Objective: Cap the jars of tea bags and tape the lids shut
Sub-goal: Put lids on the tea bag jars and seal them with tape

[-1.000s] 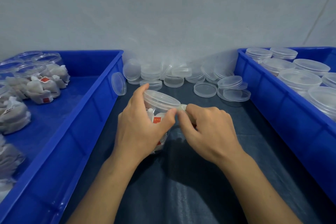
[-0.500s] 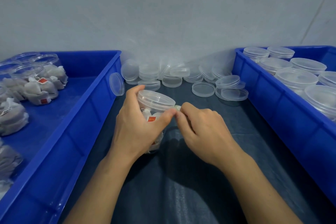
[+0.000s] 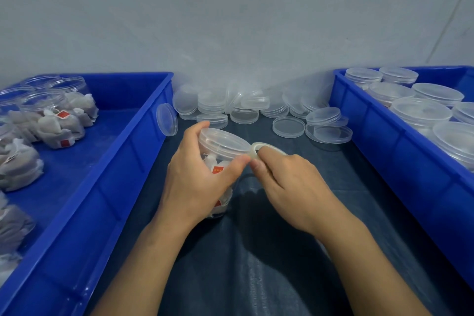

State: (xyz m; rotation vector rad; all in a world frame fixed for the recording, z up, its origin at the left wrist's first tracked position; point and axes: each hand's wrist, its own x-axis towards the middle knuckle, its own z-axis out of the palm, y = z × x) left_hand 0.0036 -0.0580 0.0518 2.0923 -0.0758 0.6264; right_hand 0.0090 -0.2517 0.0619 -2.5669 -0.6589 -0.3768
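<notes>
A clear plastic jar [image 3: 218, 159] of tea bags with red tags stands on the dark cloth in the middle, its clear lid [image 3: 224, 140] on top. My left hand [image 3: 197, 177] grips the jar from the left, thumb against the lid's rim on the right side. My right hand [image 3: 292, 185] holds a small roll of clear tape [image 3: 257, 148] right beside the lid's edge, fingers curled round it. The two thumbs nearly meet at the rim. Most of the roll is hidden inside my right hand.
A blue bin [image 3: 123, 161] on the left holds open jars of tea bags [image 3: 51, 118]. Another blue bin [image 3: 400, 161] on the right holds capped jars [image 3: 420, 113]. Loose clear lids [image 3: 288, 127] lie piled along the wall behind the jar.
The tape roll has come into clearer view at the lid's rim between the thumbs. Both hands stay on the jar and tape, shifted only slightly.
</notes>
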